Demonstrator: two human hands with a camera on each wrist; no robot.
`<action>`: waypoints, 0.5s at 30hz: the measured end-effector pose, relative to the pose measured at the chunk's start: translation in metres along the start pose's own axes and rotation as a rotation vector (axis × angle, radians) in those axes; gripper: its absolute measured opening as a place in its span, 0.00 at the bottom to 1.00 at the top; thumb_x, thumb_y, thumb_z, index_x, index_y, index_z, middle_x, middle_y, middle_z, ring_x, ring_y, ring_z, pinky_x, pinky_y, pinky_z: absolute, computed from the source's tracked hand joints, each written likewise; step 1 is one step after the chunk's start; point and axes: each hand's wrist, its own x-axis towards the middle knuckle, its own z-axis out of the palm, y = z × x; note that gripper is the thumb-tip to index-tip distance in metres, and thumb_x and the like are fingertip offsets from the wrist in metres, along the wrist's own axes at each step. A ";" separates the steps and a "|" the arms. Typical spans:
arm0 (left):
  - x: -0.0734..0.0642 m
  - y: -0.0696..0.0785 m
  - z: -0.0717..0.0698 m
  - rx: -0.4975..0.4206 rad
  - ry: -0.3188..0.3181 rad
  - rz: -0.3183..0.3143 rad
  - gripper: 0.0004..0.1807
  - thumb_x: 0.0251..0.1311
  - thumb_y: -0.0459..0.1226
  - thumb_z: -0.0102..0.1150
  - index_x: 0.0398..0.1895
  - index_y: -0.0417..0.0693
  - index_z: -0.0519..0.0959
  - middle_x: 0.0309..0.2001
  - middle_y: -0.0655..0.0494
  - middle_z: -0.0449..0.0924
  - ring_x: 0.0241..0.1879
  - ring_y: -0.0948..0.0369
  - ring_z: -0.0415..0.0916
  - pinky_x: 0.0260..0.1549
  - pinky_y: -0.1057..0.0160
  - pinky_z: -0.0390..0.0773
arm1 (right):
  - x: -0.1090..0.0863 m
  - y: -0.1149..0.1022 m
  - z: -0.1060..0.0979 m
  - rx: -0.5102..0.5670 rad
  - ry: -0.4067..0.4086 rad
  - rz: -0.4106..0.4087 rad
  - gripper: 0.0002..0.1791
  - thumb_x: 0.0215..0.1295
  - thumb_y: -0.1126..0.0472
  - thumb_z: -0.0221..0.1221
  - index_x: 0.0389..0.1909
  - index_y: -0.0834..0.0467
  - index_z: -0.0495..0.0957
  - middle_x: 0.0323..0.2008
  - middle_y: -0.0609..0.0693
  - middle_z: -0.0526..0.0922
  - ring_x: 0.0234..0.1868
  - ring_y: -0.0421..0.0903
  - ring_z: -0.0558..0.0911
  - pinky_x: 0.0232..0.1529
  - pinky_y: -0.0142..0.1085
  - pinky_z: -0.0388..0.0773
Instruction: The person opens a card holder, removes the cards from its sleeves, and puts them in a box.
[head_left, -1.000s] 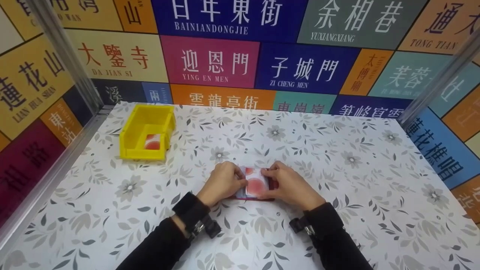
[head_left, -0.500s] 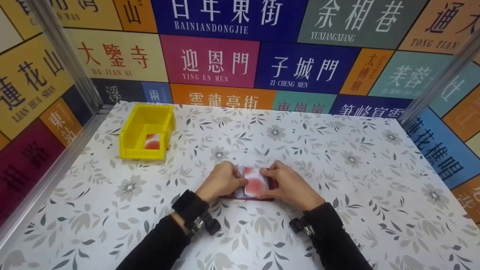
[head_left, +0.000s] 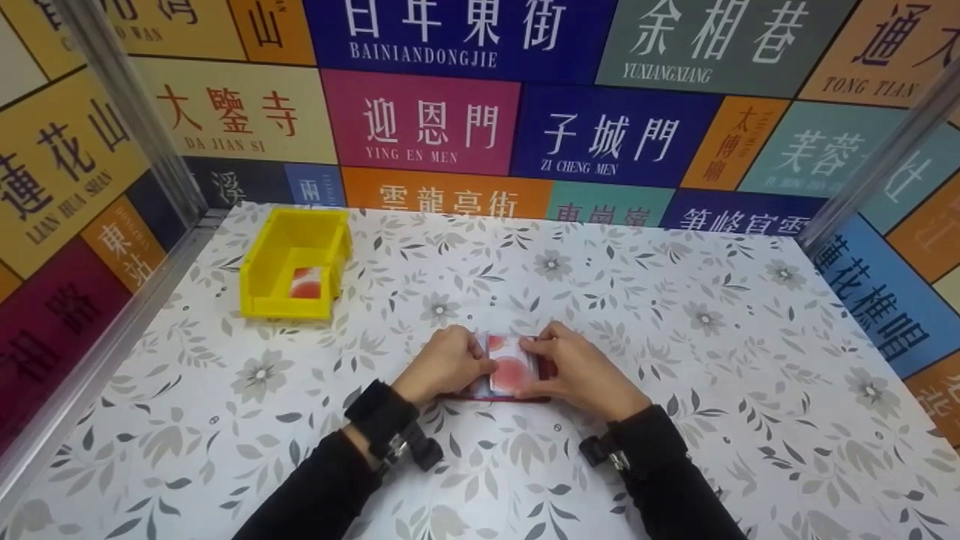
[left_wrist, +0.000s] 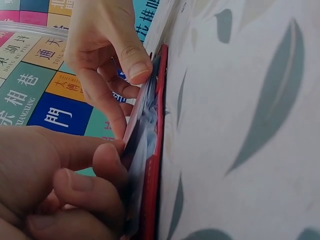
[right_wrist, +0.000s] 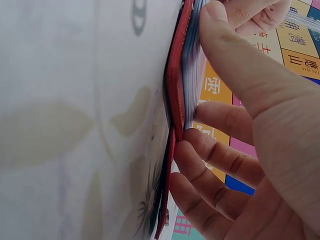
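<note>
A red card holder (right_wrist: 176, 75) with clear plastic sleeves lies spread on the table, between both hands. On its sleeves sits a white card with red circles (head_left: 511, 373). My left hand (head_left: 446, 361) pinches the sleeves at the left edge of the card, thumb towards me. From the right, my right hand (head_left: 581, 369) holds the card between thumb and fingers. In the right wrist view, the right fingertips (right_wrist: 192, 142) touch the side of the sleeve stack. Whether the card is inside a sleeve, I cannot tell.
A yellow open-front bin (head_left: 289, 307) stands at the back left with a similar red-and-white card (head_left: 306, 283) in it. The table (head_left: 660, 300) has a leaf-patterned cover. Panels with street names (head_left: 427, 124) rise behind it and at both sides.
The card has shifted very slightly left, and a bit more of the holder shows beneath the left hand. Both hands stay almost in place.
</note>
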 end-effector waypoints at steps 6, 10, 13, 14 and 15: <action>0.000 0.001 0.002 0.052 0.039 -0.001 0.11 0.65 0.40 0.74 0.27 0.48 0.83 0.27 0.57 0.81 0.26 0.61 0.75 0.26 0.65 0.73 | 0.000 -0.001 0.000 0.002 0.001 -0.002 0.43 0.55 0.45 0.80 0.67 0.62 0.81 0.40 0.51 0.75 0.37 0.41 0.71 0.40 0.32 0.71; 0.001 0.000 0.003 0.076 0.058 0.012 0.11 0.64 0.40 0.74 0.26 0.47 0.84 0.31 0.56 0.82 0.28 0.59 0.76 0.28 0.65 0.73 | 0.000 -0.002 -0.001 0.002 0.002 -0.006 0.42 0.55 0.45 0.80 0.67 0.62 0.81 0.40 0.51 0.75 0.37 0.42 0.72 0.40 0.32 0.72; 0.001 0.000 0.003 0.077 0.061 0.013 0.11 0.64 0.40 0.74 0.26 0.47 0.84 0.31 0.56 0.82 0.29 0.59 0.76 0.28 0.65 0.73 | 0.000 -0.002 -0.001 -0.002 0.002 -0.005 0.42 0.55 0.45 0.80 0.67 0.62 0.81 0.40 0.51 0.75 0.37 0.42 0.72 0.40 0.32 0.72; 0.001 0.000 0.004 0.078 0.060 0.013 0.11 0.64 0.40 0.74 0.26 0.48 0.84 0.31 0.56 0.82 0.29 0.59 0.76 0.29 0.65 0.73 | 0.000 -0.003 -0.001 -0.004 0.002 -0.001 0.42 0.55 0.45 0.80 0.67 0.61 0.82 0.41 0.50 0.76 0.38 0.42 0.72 0.40 0.32 0.72; 0.001 0.000 0.004 0.077 0.059 0.012 0.12 0.64 0.40 0.74 0.25 0.48 0.84 0.31 0.56 0.81 0.29 0.59 0.76 0.29 0.64 0.72 | 0.000 -0.003 -0.001 -0.003 0.002 0.002 0.42 0.55 0.44 0.80 0.67 0.61 0.82 0.41 0.50 0.76 0.38 0.42 0.72 0.41 0.32 0.71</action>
